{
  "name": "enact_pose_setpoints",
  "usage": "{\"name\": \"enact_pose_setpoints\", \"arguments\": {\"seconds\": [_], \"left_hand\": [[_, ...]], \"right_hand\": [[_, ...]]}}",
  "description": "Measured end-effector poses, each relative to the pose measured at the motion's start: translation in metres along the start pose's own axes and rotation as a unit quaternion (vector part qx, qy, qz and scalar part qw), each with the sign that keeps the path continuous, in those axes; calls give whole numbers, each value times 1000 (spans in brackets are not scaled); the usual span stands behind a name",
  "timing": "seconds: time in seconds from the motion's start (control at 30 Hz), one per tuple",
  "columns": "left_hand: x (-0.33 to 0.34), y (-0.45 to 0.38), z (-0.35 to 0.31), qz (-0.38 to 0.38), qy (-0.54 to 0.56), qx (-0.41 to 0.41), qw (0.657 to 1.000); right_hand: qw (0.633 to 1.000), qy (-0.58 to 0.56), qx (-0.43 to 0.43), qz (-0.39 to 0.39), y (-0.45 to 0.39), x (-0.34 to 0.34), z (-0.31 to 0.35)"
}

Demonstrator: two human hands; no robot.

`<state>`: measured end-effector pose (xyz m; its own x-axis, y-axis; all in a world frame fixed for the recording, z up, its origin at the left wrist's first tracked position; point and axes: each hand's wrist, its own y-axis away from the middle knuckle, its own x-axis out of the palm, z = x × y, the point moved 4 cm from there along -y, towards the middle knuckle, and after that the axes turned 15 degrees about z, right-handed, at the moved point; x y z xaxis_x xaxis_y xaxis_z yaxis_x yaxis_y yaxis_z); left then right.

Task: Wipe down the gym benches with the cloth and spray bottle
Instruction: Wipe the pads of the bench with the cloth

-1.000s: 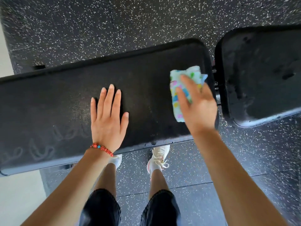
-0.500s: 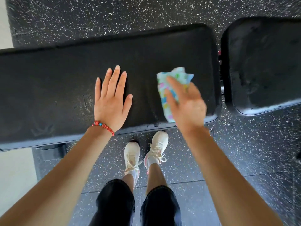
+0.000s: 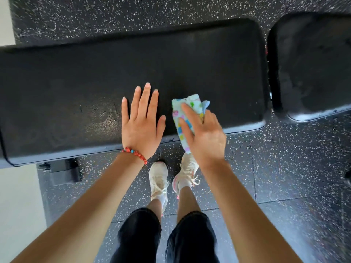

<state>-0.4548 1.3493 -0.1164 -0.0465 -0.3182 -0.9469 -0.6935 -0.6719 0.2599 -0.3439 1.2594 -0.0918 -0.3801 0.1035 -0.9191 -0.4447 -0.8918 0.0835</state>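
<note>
Compared with half a second ago: right hand [image 3: 204,138] and cloth [image 3: 185,118] shifted left along the long pad of the bench [image 3: 218,73], now just beside the left hand [image 3: 141,125], narrow strip of pad between them; a full second ago same cloth at the right end of that pad, near the gap to the second pad [image 3: 313,63]. Left hand in much the same spot and pose across all three frames. Feet closer together than a second ago. Right grip: fingers extended, laid over the folded, pastel-patterned cloth, pressing it flat against the pad; thumb side hidden beneath the hand, so pinch on the cloth edge not confirmable. Cloth near front edge of the pad, lower corner overhanging that edge above the floor [image 3: 284,168]. Left grip: fingers straight and slightly spread, palm down, resting flat on the pad, nothing held. Red bead bracelet [image 3: 135,153] with a few blue beads on left wrist. Faint dull patch on pad surface left of left hand; streaky marks on second pad to the right. Slight motion blur on right hand and cloth. Both pads black; floor black rubber with white speckle. White shoes [image 3: 158,179] side by side on floor below bench edge, dark shorts [image 3: 140,234] at bottom of view. Dark bench foot [image 3: 64,170] visible under left part of long pad. Spray bottle not seen in view.
</note>
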Motion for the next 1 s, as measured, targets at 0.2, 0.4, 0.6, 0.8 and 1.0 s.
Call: {"name": "enact_pose_setpoints", "arguments": {"seconds": [0.2, 0.4, 0.6, 0.8, 1.0], "left_hand": [[-3, -1, -1, 14, 2, -6, 1000], [-12, 0, -15, 15, 20, -1, 1000], [-18, -5, -67, 11, 40, 42, 998], [-18, -27, -134, 17, 47, 52, 997], [-14, -57, -201, 3, 48, 24, 999]], "right_hand": [[995, -12, 99, -28, 9, -37, -75], [984, -63, 166, -23, 8, -51, -92], [966, -147, 207, -57, 19, -71, -114], [962, -174, 195, -77, 25, -110, -170], [968, -167, 181, -41, 17, -132, -233]]}}
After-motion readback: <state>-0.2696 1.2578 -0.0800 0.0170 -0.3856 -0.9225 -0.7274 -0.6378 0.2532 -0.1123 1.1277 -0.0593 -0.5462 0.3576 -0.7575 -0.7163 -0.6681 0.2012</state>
